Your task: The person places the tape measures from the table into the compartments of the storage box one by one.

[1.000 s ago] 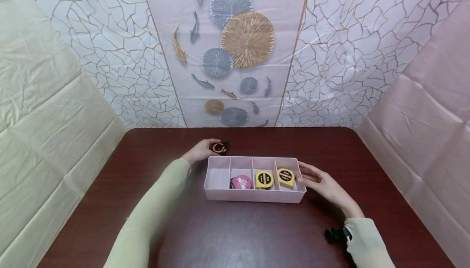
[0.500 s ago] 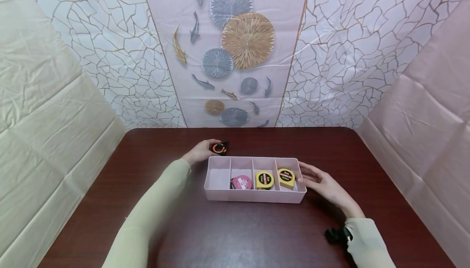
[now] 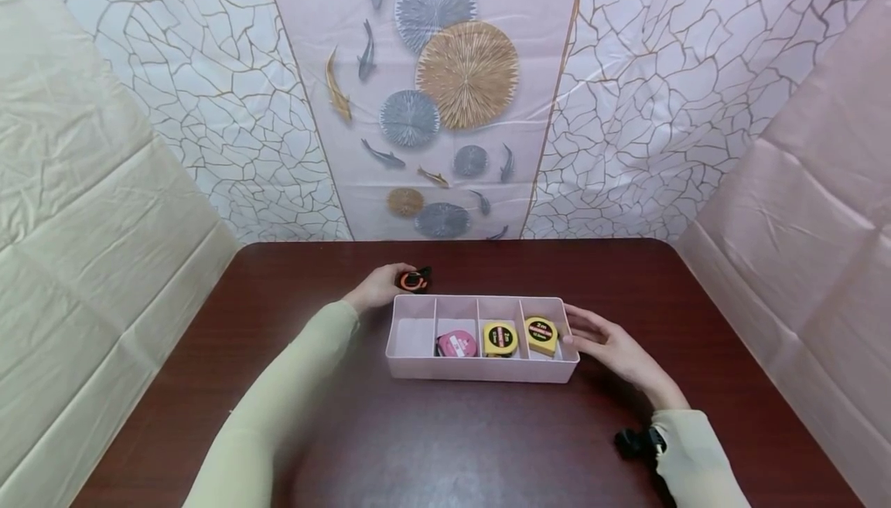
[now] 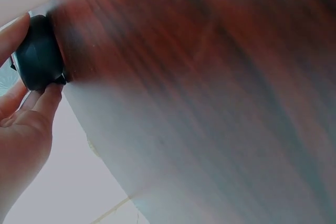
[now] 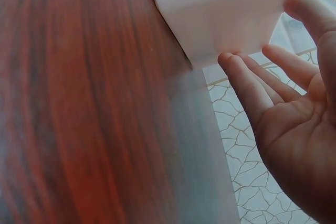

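A pale pink tray (image 3: 480, 369) with several compartments sits mid-table. It holds a pink tape measure (image 3: 457, 343) and two yellow tape measures (image 3: 500, 339) (image 3: 541, 334); its leftmost compartment holds nothing. Behind the tray's back left corner, my left hand (image 3: 379, 287) grips a black and orange tape measure (image 3: 414, 281) that rests on the table; the left wrist view shows my fingers (image 4: 31, 98) curled round its black case (image 4: 38, 59). My right hand (image 3: 605, 346) rests with straight fingers (image 5: 247, 85) against the tray's right end wall (image 5: 220, 9).
The dark wooden table (image 3: 445, 446) has bare surface in front of the tray and on both sides. Draped patterned sheets (image 3: 445, 106) close it in at the back and the sides. A black strap (image 3: 633, 442) sits on my right wrist.
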`<state>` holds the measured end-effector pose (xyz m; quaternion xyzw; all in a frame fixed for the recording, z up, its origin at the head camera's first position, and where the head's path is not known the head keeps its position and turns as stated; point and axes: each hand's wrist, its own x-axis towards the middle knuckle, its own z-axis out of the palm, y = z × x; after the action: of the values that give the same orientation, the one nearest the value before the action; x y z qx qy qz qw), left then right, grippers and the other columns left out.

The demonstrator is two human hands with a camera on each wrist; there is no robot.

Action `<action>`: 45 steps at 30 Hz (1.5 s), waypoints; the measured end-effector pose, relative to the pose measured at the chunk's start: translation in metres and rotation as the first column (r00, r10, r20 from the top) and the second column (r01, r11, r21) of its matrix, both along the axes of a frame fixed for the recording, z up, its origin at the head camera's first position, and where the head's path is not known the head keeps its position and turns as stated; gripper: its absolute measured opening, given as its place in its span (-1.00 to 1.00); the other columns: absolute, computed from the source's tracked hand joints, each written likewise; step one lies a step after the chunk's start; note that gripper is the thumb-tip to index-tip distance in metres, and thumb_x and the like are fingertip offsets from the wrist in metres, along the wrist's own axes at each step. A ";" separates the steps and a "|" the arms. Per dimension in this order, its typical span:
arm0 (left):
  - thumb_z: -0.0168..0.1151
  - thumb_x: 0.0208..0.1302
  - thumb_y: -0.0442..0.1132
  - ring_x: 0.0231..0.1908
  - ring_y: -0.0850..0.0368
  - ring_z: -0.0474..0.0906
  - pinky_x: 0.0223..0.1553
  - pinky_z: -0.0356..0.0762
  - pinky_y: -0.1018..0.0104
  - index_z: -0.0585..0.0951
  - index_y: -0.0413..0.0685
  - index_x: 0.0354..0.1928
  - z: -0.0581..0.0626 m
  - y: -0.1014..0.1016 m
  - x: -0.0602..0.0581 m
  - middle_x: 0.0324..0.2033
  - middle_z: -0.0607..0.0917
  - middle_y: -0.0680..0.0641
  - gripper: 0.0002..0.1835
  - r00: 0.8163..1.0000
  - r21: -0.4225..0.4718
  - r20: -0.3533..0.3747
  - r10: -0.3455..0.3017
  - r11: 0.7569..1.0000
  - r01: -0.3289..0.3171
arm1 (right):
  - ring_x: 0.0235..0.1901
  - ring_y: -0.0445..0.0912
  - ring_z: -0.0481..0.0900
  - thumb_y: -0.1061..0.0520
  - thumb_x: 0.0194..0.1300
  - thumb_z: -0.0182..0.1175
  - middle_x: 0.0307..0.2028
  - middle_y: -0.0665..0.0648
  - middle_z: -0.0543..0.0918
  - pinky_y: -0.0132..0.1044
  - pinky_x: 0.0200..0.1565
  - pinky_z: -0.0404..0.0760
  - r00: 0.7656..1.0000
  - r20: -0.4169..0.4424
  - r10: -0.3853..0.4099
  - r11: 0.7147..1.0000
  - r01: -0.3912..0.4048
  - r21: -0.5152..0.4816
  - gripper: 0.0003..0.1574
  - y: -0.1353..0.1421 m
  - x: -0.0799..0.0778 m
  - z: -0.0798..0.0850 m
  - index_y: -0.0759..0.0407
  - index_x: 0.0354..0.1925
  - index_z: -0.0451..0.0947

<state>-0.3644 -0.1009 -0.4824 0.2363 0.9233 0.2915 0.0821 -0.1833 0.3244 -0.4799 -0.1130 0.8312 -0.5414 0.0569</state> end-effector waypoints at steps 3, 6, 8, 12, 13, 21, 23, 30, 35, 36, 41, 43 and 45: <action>0.42 0.24 -0.17 0.22 -0.12 0.50 0.27 0.40 0.02 0.52 -0.25 0.28 0.000 -0.003 0.001 0.16 0.62 -0.24 -0.40 1.000 -0.021 -0.005 -0.007 1.000 0.007 | 0.29 0.34 0.41 0.13 0.41 0.27 0.41 0.41 0.32 -0.47 0.03 0.50 1.000 0.002 0.002 1.000 -0.002 0.004 -0.17 0.000 0.000 0.000 0.19 0.52 0.20; 0.42 0.23 -0.16 0.18 -0.10 0.53 0.25 0.43 0.04 0.54 -0.25 0.26 0.001 -0.006 0.003 0.14 0.64 -0.23 -0.41 1.000 -0.034 -0.008 -0.017 0.999 0.017 | 0.29 0.34 0.41 0.13 0.42 0.27 0.41 0.41 0.31 -0.47 0.03 0.50 1.000 0.002 0.004 1.000 -0.004 0.006 -0.17 0.000 0.000 0.000 0.19 0.52 0.19; 0.42 0.23 -0.17 0.15 -0.09 0.56 0.23 0.45 0.04 0.55 -0.25 0.25 0.003 -0.008 0.005 0.11 0.66 -0.22 -0.43 1.000 -0.038 -0.014 -0.026 0.999 0.026 | 0.29 0.34 0.41 0.11 0.41 0.28 0.41 0.41 0.31 -0.47 0.03 0.50 1.000 0.002 0.003 1.000 -0.003 0.006 -0.16 0.000 0.000 0.000 0.19 0.52 0.19; 0.39 0.22 -0.21 0.08 -0.07 0.59 0.18 0.49 0.04 0.58 -0.26 0.20 0.007 -0.012 0.011 0.04 0.69 -0.22 -0.48 0.999 -0.049 -0.032 -0.034 0.998 0.033 | 0.29 0.33 0.41 0.08 0.41 0.29 0.42 0.40 0.31 -0.48 0.03 0.49 1.000 0.007 -0.002 1.000 0.002 0.011 -0.15 0.000 0.000 0.001 0.20 0.52 0.19; 0.40 0.21 -0.22 0.06 -0.07 0.59 0.17 0.50 0.04 0.58 -0.27 0.20 0.007 -0.013 0.012 0.03 0.69 -0.21 -0.48 0.999 -0.049 -0.036 -0.035 0.998 0.033 | 0.29 0.33 0.42 0.08 0.41 0.29 0.42 0.40 0.31 -0.48 0.03 0.49 1.000 0.008 -0.004 1.000 0.004 0.012 -0.15 0.000 0.001 0.001 0.20 0.52 0.19; 0.50 0.13 -0.21 0.01 -0.03 0.61 0.16 0.50 0.04 0.59 -0.28 0.16 0.006 -0.026 0.016 -0.01 0.71 -0.18 -0.43 0.999 -0.021 -0.038 -0.039 0.999 0.038 | 0.31 0.30 0.41 0.04 0.40 0.29 0.43 0.37 0.30 -0.42 0.06 0.50 0.999 0.036 -0.011 1.000 0.010 0.015 -0.13 0.000 0.002 0.001 0.17 0.53 0.18; 0.52 0.10 -0.20 0.01 -0.02 0.61 0.15 0.51 0.04 0.60 -0.27 0.16 0.008 -0.029 0.015 -0.02 0.71 -0.16 -0.42 0.999 -0.014 -0.039 -0.036 0.999 0.035 | 0.31 0.29 0.41 0.03 0.40 0.29 0.43 0.36 0.30 -0.41 0.07 0.50 0.999 0.038 -0.009 1.000 0.009 0.016 -0.13 0.000 0.002 0.001 0.17 0.53 0.18; 0.57 0.03 -0.13 0.01 -0.02 0.61 0.11 0.51 0.06 0.59 -0.24 0.18 0.023 -0.037 0.012 -0.01 0.71 -0.16 -0.34 0.997 0.009 -0.075 -0.024 1.000 0.024 | 0.31 0.29 0.42 0.06 0.41 0.28 0.44 0.35 0.30 -0.36 0.09 0.53 0.999 0.034 -0.016 1.000 0.016 0.025 -0.14 0.001 0.002 0.003 0.12 0.53 0.18; 0.57 0.06 -0.11 0.01 0.00 0.60 0.10 0.50 0.08 0.58 -0.22 0.21 0.035 -0.044 0.013 0.00 0.71 -0.16 -0.33 0.999 0.006 -0.043 0.004 1.000 -0.004 | 0.31 0.29 0.42 0.07 0.41 0.28 0.44 0.36 0.30 -0.36 0.09 0.53 0.999 0.032 -0.018 0.999 0.017 0.027 -0.14 0.000 0.002 0.004 0.13 0.54 0.18; 0.57 0.07 -0.13 0.01 0.00 0.60 0.10 0.50 0.08 0.57 -0.22 0.22 0.037 -0.046 0.013 0.01 0.71 -0.16 -0.33 0.999 0.011 -0.036 0.010 1.000 -0.009 | 0.30 0.29 0.42 0.06 0.41 0.29 0.44 0.36 0.30 -0.37 0.08 0.53 0.999 0.031 -0.018 1.000 0.017 0.026 -0.14 0.000 0.002 0.004 0.14 0.53 0.18; 0.56 0.07 -0.14 0.01 -0.01 0.59 0.11 0.48 0.07 0.56 -0.23 0.22 0.046 -0.053 0.012 0.01 0.71 -0.16 -0.33 0.998 0.015 -0.063 0.015 1.000 -0.014 | 0.30 0.31 0.42 0.08 0.40 0.29 0.42 0.38 0.31 -0.42 0.06 0.51 1.000 0.023 -0.014 1.000 0.013 0.020 -0.14 0.000 0.001 0.003 0.16 0.53 0.18; 0.56 0.06 -0.14 0.01 -0.01 0.59 0.11 0.48 0.07 0.56 -0.23 0.22 0.051 -0.055 0.011 0.01 0.71 -0.16 -0.32 0.997 0.012 -0.077 0.018 1.000 -0.017 | 0.30 0.31 0.42 0.09 0.41 0.28 0.42 0.38 0.31 -0.43 0.06 0.50 1.000 0.021 -0.011 1.000 0.011 0.020 -0.14 0.000 0.001 0.003 0.17 0.53 0.18; 0.56 0.07 -0.13 0.00 0.00 0.59 0.11 0.47 0.08 0.56 -0.21 0.24 0.056 -0.056 0.011 0.00 0.71 -0.16 -0.31 0.997 0.009 -0.078 0.026 1.000 -0.025 | 0.30 0.30 0.42 0.09 0.41 0.28 0.43 0.38 0.31 -0.43 0.05 0.50 1.000 0.020 -0.011 1.000 0.011 0.022 -0.14 0.000 0.001 0.003 0.16 0.53 0.18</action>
<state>-0.3534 -0.1565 -0.4265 0.2360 0.9276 0.2866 0.0411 -0.1820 0.3244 -0.4770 -0.1025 0.8371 -0.5335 0.0635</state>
